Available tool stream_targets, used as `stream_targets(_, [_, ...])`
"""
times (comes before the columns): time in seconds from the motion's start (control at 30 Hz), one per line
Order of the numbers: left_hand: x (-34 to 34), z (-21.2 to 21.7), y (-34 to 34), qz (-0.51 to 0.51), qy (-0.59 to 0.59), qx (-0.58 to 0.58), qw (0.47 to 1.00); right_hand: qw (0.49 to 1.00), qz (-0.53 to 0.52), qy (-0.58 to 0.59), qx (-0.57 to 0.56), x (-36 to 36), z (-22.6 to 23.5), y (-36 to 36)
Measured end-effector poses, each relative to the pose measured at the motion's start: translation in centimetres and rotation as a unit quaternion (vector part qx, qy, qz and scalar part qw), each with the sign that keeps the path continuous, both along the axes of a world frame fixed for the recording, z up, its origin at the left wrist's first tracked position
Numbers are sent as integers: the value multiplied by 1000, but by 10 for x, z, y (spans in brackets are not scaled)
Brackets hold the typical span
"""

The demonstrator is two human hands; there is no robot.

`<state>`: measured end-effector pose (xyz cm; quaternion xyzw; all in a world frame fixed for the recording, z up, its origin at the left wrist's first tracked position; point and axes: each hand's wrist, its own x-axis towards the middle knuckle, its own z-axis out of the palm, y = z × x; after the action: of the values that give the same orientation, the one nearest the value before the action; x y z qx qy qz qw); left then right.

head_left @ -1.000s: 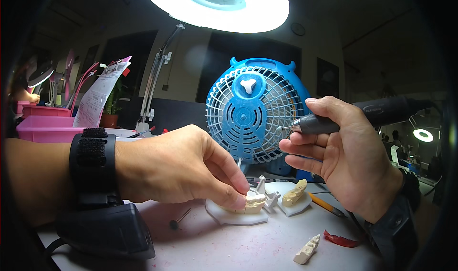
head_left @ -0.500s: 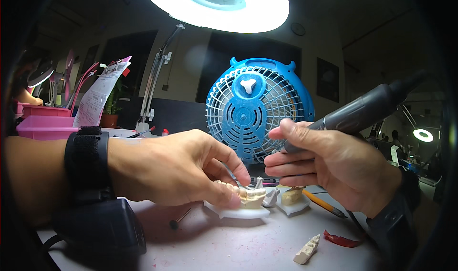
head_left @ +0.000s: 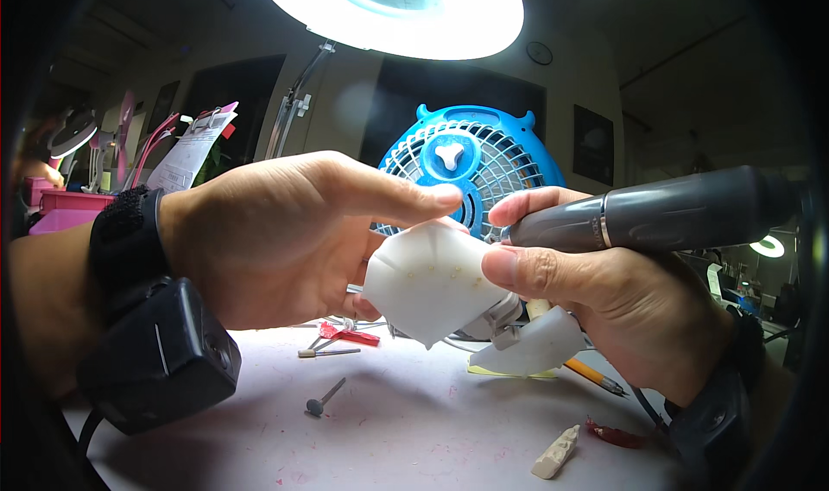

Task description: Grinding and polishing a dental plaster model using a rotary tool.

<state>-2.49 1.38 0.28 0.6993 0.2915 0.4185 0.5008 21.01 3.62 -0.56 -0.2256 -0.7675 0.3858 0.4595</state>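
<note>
Hands at frame centre: our left hand (head_left: 276, 240) pinches a white plaster cast (head_left: 427, 288), fingers closed on it; our right hand (head_left: 604, 292), at 3 o'clock, grips a grey rotary handpiece (head_left: 665, 219). We judge the bur, hidden behind the cast, could gouge plaster or nick a fingertip.

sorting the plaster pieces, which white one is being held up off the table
The large white block, pinched between left hand and right hand; the other white piece lies on the table.

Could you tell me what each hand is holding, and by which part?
Left hand pinches the white plaster block by its edges; right hand grips the grey rotary handpiece near its front end.
</note>
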Motion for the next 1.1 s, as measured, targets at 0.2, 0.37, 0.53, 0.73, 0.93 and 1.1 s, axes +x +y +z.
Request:
stream_targets(0.2, [3, -2, -1, -33, 17, 33, 999, 1000, -8, -8, 2, 1, 1, -1])
stream_targets(0.37, [1, -2, 0, -25, 14, 35, 999, 1000, -19, -9, 19, 1, 0, 2])
stream_targets(0.53, [0, -3, 3, 33, 60, 32, 997, 998, -8, -43, 34, 3, 1, 7])
stream_targets(0.73, [4, -17, 11, 87, 290, 64, 951, 996, -86, 34, 4, 4, 8, 10])
stream_targets(0.93, [-2, -13, 12, 79, 368, 104, 920, 968, -159, 186, -49, 9, 21, 14])
stream_targets(1.1, [-4, 14, 2, 199, 126, 57, 970, 966, -182, 180, 39, 4, 18, 12])
